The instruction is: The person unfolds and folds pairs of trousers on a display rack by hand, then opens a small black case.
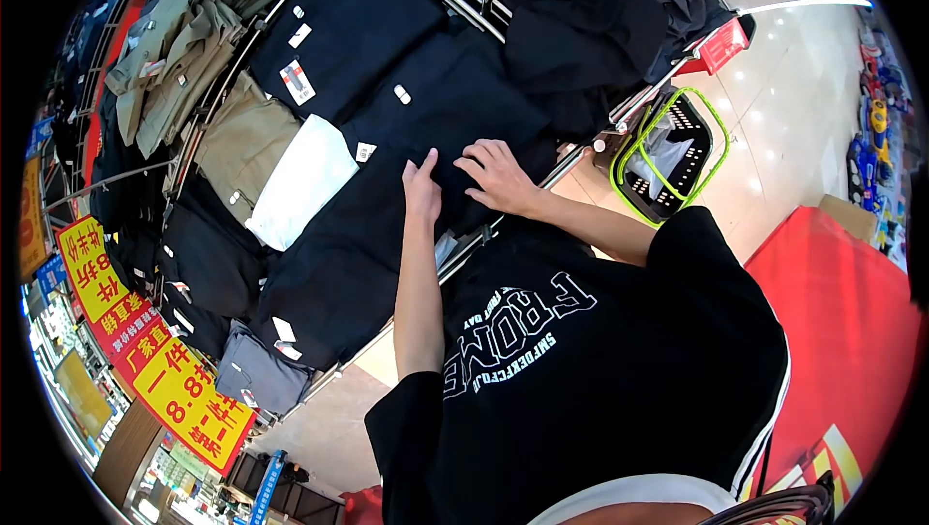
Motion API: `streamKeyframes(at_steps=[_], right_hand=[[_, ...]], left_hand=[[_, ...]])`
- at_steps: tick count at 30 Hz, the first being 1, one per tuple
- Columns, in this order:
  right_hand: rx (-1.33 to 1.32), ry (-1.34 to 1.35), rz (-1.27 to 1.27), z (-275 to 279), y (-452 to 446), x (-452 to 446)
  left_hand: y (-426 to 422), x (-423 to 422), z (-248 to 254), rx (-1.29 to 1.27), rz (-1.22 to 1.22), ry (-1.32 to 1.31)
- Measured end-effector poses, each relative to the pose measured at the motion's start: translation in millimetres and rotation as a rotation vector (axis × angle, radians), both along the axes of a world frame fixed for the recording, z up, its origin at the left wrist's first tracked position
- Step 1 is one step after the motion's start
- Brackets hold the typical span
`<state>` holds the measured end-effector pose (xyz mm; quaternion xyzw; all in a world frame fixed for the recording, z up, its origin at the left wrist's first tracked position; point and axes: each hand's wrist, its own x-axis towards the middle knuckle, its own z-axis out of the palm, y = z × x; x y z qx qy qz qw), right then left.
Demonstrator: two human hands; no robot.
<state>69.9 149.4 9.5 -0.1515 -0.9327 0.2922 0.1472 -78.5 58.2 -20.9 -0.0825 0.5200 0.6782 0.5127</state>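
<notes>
My left hand (423,188) rests on a folded black garment (382,201), its thumb and index finger apart. Just to the right, my right hand (496,177) lies on dark cloth near the rack's edge, fingers slightly bent and apart. Neither hand visibly grips anything. A small white tag (365,152) lies left of my left hand, and a white oval sticker (403,94) is on the black garment above. A white folded item (308,181) sits farther left, beside a khaki garment (242,143).
More dark clothes (590,27) fill the metal rack. A black basket with green handles (668,157) stands on the tiled floor at right, holding a clear plastic bag. Yellow and red signs (179,399) hang at lower left. A red-covered surface (832,322) is at right.
</notes>
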Motion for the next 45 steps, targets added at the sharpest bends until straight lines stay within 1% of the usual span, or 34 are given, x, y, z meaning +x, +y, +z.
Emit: streamKeyframes(at_steps=[3,5,10,12,13,14,15,16,17,19,20,21,23,24,26,27,28,29,30,33,34,35,36,37,39,41,43,44,45], right_hand=[[0.03,0.028,-0.063,-3,8,12],[0.023,0.036,-0.1,-4,19,17],[0.013,0.124,-0.039,4,37,16],[-0.133,0.173,0.039,15,37,7],[-0.134,0.175,0.041,18,36,4],[-0.185,0.199,0.007,20,34,0],[-0.237,0.221,-0.026,23,33,-3],[-0.22,0.283,-0.06,26,33,-8],[-0.221,0.284,-0.058,30,33,-8],[-0.529,0.168,-0.132,39,34,-10],[-0.459,0.227,-0.138,43,36,-11],[-0.459,0.228,-0.14,42,37,-11],[-0.447,0.33,-0.178,41,41,-12],[-0.366,0.375,-0.204,44,45,-12],[-0.386,0.347,-0.255,55,51,-7],[-0.407,0.316,-0.301,63,54,-5],[-0.378,0.37,-0.356,74,54,-3],[-0.268,0.408,-0.381,76,57,-1],[-0.247,0.41,-0.404,81,58,4],[-0.214,0.443,-0.457,103,58,16],[-0.125,0.495,-0.455,111,57,21],[-0.039,0.543,-0.449,118,55,24],[-0.041,0.563,-0.457,122,51,24],[-0.037,0.564,-0.461,125,49,26],[-0.099,0.56,-0.455,130,43,32],[-0.128,0.546,-0.457,131,41,37],[-0.202,0.623,-0.312,130,40,40],[-0.209,0.64,-0.252,130,41,40],[-0.226,0.616,-0.236,133,40,40]], left_hand=[[4,-1,2,-0.055,0.01,0.005],[7,-5,6,-0.043,0.019,0.024],[16,-7,36,-0.008,0.015,0.074],[27,-4,60,-0.012,0.034,0.064],[30,-3,67,-0.015,0.05,0.052],[27,-6,58,-0.015,0.052,0.054],[23,-11,45,0.02,-0.027,0.093],[19,-13,32,0.056,-0.106,0.132],[24,-10,43,0.054,-0.103,0.133],[40,1,76,0.008,-0.095,0.233],[41,0,76,0.014,-0.111,0.248],[42,0,76,0.014,-0.114,0.248],[44,1,77,0.024,-0.132,0.306],[45,2,76,0.025,-0.138,0.306],[47,3,72,0.001,-0.118,0.501],[48,3,73,0.002,-0.125,0.501],[49,3,73,-0.011,-0.089,0.612],[50,4,75,-0.023,-0.051,0.722],[49,4,77,-0.067,-0.029,0.756],[46,4,90,-0.082,-0.021,0.719],[49,9,95,-0.073,-0.027,0.722],[54,15,107,-0.006,0.095,0.631],[58,18,118,0.06,0.215,0.538],[58,19,125,0.064,0.211,0.538],[58,20,146,-0.012,0.317,0.395],[61,24,172,0.009,0.373,0.37],[58,21,188,0.057,0.357,0.425],[56,19,196,0.128,0.339,0.414],[53,17,201,0.135,0.332,0.442]])
